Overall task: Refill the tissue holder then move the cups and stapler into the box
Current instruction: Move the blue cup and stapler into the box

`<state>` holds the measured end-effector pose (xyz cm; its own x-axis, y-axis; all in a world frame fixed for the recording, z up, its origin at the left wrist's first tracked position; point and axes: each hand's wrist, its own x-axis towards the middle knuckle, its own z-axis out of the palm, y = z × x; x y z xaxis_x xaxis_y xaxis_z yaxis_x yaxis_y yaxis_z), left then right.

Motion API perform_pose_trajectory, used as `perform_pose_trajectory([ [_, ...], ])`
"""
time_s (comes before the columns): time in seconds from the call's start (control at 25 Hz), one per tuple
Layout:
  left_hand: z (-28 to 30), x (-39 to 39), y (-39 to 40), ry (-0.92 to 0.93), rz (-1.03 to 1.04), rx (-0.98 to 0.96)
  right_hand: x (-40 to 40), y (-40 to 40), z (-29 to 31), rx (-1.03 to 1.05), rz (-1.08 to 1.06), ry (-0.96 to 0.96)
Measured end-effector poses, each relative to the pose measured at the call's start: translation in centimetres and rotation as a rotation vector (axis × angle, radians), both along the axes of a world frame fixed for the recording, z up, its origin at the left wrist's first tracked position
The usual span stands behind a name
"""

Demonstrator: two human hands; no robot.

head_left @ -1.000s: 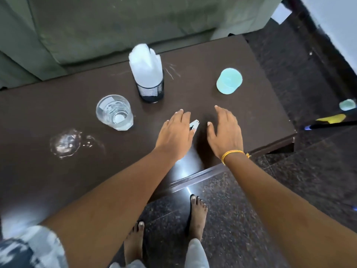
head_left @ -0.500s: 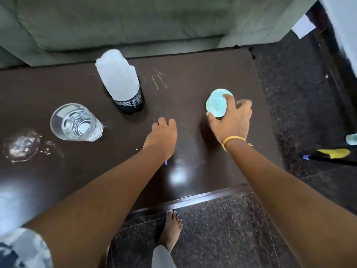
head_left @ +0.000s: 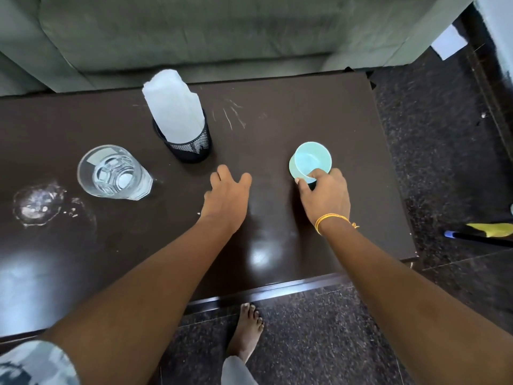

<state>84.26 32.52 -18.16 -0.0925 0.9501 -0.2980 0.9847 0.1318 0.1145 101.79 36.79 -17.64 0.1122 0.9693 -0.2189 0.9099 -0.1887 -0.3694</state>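
A black mesh tissue holder (head_left: pixel 191 147) stuffed with white tissues (head_left: pixel 173 109) stands at the back of the dark table (head_left: pixel 305 112). To its left is a clear glass cup (head_left: pixel 111 172). My right hand (head_left: pixel 324 195) grips a teal cup (head_left: pixel 312 159) by its near rim, tilted so its inside faces me. My left hand (head_left: pixel 226 198) lies knuckles-up mid-table, its fingers curled under. The small stapler is hidden beneath that hand. No box is in view.
A water puddle (head_left: pixel 36 204) spreads on the table's left part. A green sofa (head_left: pixel 222 29) runs along the far edge. On the dark floor to the right lie a yellow-and-black tool (head_left: pixel 483 234) and a white paper (head_left: pixel 448 43). My bare foot (head_left: pixel 247 329) is below the near edge.
My right hand reached to the teal cup, took hold of it and tipped it up. My left hand closed over the stapler, which has gone out of sight.
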Motion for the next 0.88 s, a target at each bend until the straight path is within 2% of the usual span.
perform_pose_trajectory([
  [0.28, 2.2, -2.2, -2.5, -0.265, 0.175, -0.116, -2.8, -4.7, 1.1, -0.032, 0.036, -0.027],
  [0.56, 5.6, -7.9, -11.5, -0.684, 0.337, -0.149, -9.8, -15.1, 4.0, -0.039, 0.007, 0.02],
  [0.64, 7.9, -11.0, -15.2, -0.85, 0.458, -0.166, -13.0, -19.0, 6.5, -0.022, 0.0, 0.054],
  [0.72, 10.9, -13.7, -18.4, -1.083, 0.67, -0.163, -16.0, -22.5, 9.4, -0.015, 0.021, 0.081],
  [0.88, 19.8, -20.6, -24.3, -1.439, 1.0, -0.021, -23.0, -27.8, 18.0, 0.004, 0.183, 0.055],
])
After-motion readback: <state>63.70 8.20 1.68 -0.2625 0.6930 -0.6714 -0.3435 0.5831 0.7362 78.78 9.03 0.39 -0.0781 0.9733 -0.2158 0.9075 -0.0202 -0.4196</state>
